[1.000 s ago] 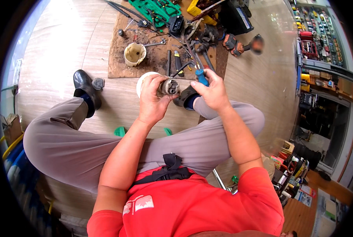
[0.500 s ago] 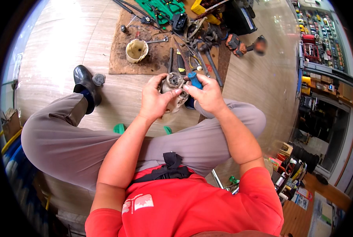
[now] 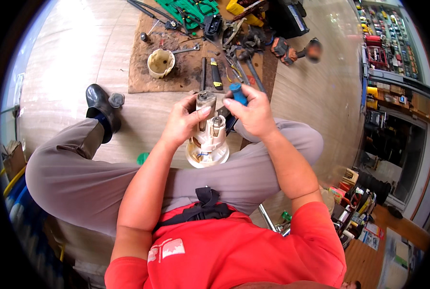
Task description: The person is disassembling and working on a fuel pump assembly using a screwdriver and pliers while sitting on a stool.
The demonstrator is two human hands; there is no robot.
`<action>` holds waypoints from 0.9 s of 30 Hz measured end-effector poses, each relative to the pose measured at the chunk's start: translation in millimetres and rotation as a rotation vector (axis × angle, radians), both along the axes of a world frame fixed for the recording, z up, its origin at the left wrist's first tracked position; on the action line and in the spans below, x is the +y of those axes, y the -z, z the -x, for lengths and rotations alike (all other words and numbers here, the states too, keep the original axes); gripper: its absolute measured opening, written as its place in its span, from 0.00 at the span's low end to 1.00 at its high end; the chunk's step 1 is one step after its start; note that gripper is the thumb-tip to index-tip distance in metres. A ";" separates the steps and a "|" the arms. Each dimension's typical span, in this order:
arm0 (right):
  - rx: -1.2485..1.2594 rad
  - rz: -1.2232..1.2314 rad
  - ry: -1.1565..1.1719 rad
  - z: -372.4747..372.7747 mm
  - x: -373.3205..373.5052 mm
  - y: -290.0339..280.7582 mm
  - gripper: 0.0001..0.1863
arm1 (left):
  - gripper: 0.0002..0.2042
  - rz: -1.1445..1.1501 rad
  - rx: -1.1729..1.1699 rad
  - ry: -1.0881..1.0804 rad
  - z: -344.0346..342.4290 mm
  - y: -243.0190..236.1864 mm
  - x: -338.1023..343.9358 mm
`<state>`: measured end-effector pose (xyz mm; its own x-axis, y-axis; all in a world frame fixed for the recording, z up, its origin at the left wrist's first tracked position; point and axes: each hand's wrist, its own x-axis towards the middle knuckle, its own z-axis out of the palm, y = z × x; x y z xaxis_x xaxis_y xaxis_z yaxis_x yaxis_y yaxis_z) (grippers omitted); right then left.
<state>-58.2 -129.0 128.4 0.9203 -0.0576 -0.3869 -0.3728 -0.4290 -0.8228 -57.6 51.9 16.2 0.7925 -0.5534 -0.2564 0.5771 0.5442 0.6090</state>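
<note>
My left hand [image 3: 183, 120] is closed around the upper part of a fuel pump assembly [image 3: 210, 144]. The assembly has a grey-brown cylinder on top and a wide white plastic base resting near my lap, with a small blue wire low inside. My right hand [image 3: 253, 113] grips a tool with a blue handle [image 3: 238, 95], just right of the assembly's top. The handle's rounded end points up and away from me; its working end is mostly hidden by my fingers, so its exact kind does not show.
A stained cardboard sheet [image 3: 142, 82] bears a cream plastic cup [image 3: 161, 63], a wrench [image 3: 186, 49], a utility knife [image 3: 216, 74] and a hammer [image 3: 253, 70]. Beyond are a green tool case [image 3: 188, 12] and a black box [image 3: 287, 19]. An orange-black power tool [image 3: 284, 50] lies right.
The fuel pump assembly has tipped, so its white base and side now show below my hands. My right hand has moved slightly away from its top with the blue-handled tool.
</note>
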 end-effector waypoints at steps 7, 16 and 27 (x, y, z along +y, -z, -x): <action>-0.276 -0.010 -0.175 -32.2 -8.6 -76.4 0.07 | 0.25 0.234 0.115 0.119 -16.0 10.4 20.8; -0.237 -0.017 -0.655 -75.4 1.8 -47.4 0.10 | 0.39 0.459 0.374 0.330 -10.6 -19.1 28.8; -0.243 -0.036 -0.732 -70.4 14.3 -47.0 0.14 | 0.35 0.425 0.322 0.276 -2.3 -8.5 29.1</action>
